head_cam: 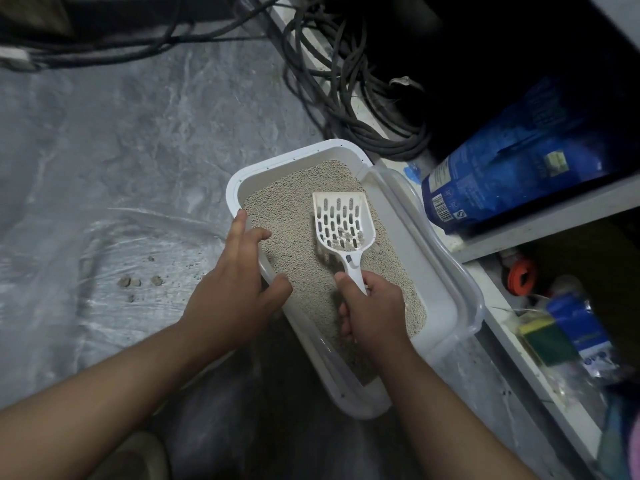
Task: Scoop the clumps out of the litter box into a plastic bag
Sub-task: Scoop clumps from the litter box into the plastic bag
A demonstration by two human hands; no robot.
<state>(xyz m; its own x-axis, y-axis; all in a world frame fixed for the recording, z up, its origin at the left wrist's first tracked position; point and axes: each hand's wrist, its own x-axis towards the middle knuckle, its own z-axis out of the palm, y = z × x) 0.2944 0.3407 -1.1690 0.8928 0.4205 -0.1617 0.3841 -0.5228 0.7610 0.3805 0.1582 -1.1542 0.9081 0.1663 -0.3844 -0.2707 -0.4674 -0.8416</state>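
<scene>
A clear plastic bag (pixel 114 244) lies spread flat over the grey floor (pixel 121 116) on the left, and a few brownish clumps (pixel 138 280) sit on it, well apart from the box. The white litter box (pixel 446 271) stands on the floor just beside the bag, set at an angle, with pale grey litter (pixel 294 216) covering its bottom. Against its far side runs a white shelf (pixel 540 220) carrying a blue bag (pixel 512 174) that lies on its side; below are a few smaller packets too dim to tell. Dark cables (pixel 349 98) coil on the floor beyond the box. The left hand (pixel 239 282) rests on the box's near-left rim, fingers spread and loosely bent, thumb over the litter. The right hand (pixel 374 310) is clamped round the handle of a white slotted scoop (pixel 343 221), whose blade is over the middle of the litter. A small greyish clump (pixel 344 240) lies in the blade near the handle.
</scene>
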